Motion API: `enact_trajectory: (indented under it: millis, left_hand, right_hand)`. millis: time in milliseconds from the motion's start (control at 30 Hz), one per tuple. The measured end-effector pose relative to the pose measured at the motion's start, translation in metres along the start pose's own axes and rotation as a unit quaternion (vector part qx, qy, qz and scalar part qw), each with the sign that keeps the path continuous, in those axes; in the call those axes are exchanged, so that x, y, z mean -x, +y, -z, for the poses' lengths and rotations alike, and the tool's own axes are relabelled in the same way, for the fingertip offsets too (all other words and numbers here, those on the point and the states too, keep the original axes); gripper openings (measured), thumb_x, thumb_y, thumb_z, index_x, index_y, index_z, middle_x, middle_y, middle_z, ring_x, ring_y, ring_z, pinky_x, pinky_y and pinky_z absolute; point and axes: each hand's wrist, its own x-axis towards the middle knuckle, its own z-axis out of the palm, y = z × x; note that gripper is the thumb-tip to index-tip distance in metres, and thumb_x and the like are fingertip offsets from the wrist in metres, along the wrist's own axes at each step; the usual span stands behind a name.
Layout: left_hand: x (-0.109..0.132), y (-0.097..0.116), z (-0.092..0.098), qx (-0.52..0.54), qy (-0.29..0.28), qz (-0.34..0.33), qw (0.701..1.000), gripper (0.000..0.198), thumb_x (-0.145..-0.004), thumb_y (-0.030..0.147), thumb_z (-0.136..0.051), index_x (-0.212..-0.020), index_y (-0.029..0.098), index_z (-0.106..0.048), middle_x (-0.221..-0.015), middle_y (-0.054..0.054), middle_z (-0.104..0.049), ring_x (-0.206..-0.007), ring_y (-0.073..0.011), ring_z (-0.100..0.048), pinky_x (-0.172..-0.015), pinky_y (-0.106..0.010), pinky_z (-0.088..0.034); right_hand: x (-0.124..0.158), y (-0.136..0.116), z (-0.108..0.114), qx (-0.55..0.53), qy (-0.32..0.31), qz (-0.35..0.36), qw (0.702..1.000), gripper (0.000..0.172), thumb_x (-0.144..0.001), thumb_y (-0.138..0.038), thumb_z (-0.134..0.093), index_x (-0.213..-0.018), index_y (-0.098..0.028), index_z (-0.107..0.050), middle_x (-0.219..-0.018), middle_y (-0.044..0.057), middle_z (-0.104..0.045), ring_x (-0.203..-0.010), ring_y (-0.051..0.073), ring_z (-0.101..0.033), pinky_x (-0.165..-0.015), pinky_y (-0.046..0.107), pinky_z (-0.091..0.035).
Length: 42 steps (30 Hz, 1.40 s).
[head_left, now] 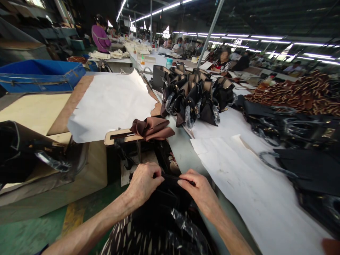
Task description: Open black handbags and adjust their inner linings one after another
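My left hand (145, 184) and my right hand (200, 189) both grip the top edge of a black bag (170, 198) that rests on my lap, near the table's edge. The fingers of each hand are curled and pinched on the bag's rim. Clear plastic wrap (183, 221) covers the bag's lower part. Just beyond my hands lies a folded brown cloth (152, 128) on a wooden template (117, 136).
A cluster of dark bags (193, 95) stands at mid table. White paper sheets (108, 101) cover the surfaces. Black bags (305, 141) pile up at the right, another black bag (23, 152) at left. A blue bin (39, 74) sits far left. Other people work at the back.
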Motion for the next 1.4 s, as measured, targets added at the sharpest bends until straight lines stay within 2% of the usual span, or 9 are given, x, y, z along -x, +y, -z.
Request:
enact_trajectory:
  millis: [300, 567, 767, 1200, 1300, 1400]
  left_hand:
    - [-0.003, 0.000, -0.002, -0.009, 0.006, 0.007, 1.000, 0.015, -0.069, 0.011, -0.055, -0.056, 0.016, -0.052, -0.069, 0.002, -0.059, -0.068, -0.0127, -0.051, -0.064, -0.024, -0.033]
    - [-0.006, 0.001, -0.004, -0.011, 0.012, 0.028, 0.999, 0.015, -0.067, 0.013, -0.055, -0.054, 0.016, -0.049, -0.065, 0.003, -0.057, -0.064, -0.0120, -0.049, -0.061, -0.023, -0.031]
    - [-0.009, -0.003, -0.010, -0.025, 0.019, 0.039, 0.999, 0.012, -0.068, 0.014, -0.055, -0.056, 0.017, -0.053, -0.063, 0.003, -0.058, -0.063, -0.0116, -0.050, -0.060, -0.024, -0.030]
    - [-0.009, -0.002, -0.010, -0.045, 0.030, 0.032, 0.998, 0.012, -0.069, 0.015, -0.057, -0.057, 0.018, -0.055, -0.064, 0.004, -0.058, -0.064, -0.0114, -0.052, -0.060, -0.023, -0.029]
    - [-0.010, -0.001, -0.011, -0.048, 0.029, 0.033, 0.998, 0.012, -0.069, 0.016, -0.057, -0.058, 0.018, -0.056, -0.064, 0.004, -0.059, -0.064, -0.0115, -0.052, -0.060, -0.024, -0.029]
    - [-0.010, 0.000, -0.010, -0.046, 0.023, 0.040, 0.998, 0.012, -0.070, 0.016, -0.057, -0.058, 0.018, -0.057, -0.063, 0.004, -0.060, -0.063, -0.0115, -0.052, -0.060, -0.024, -0.029]
  right_hand:
    - [0.000, -0.003, -0.004, 0.089, 0.021, 0.063, 0.994, 0.018, -0.083, -0.022, -0.048, -0.072, -0.020, -0.062, -0.075, -0.003, -0.050, -0.065, 0.011, -0.048, -0.063, 0.025, -0.034]
    - [-0.001, -0.004, -0.006, 0.086, 0.043, 0.060, 0.994, 0.018, -0.082, -0.021, -0.049, -0.067, -0.019, -0.060, -0.072, -0.004, -0.047, -0.062, 0.009, -0.045, -0.061, 0.024, -0.033]
    - [0.000, -0.002, -0.006, 0.083, 0.041, 0.060, 0.994, 0.018, -0.081, -0.020, -0.049, -0.067, -0.019, -0.060, -0.072, -0.004, -0.047, -0.063, 0.010, -0.046, -0.061, 0.024, -0.034]
    - [-0.001, -0.002, -0.004, 0.078, 0.039, 0.064, 0.994, 0.019, -0.081, -0.021, -0.049, -0.066, -0.019, -0.061, -0.071, -0.003, -0.049, -0.063, 0.010, -0.049, -0.062, 0.024, -0.035]
    - [0.000, -0.002, 0.000, 0.075, 0.033, 0.060, 0.995, 0.020, -0.082, -0.024, -0.048, -0.069, -0.020, -0.062, -0.075, -0.002, -0.052, -0.067, 0.011, -0.052, -0.065, 0.024, -0.037]
    - [-0.001, -0.002, 0.001, 0.094, 0.025, 0.061, 0.993, 0.014, -0.082, -0.027, -0.051, -0.081, -0.023, -0.064, -0.085, -0.002, -0.057, -0.077, 0.012, -0.055, -0.072, 0.024, -0.039]
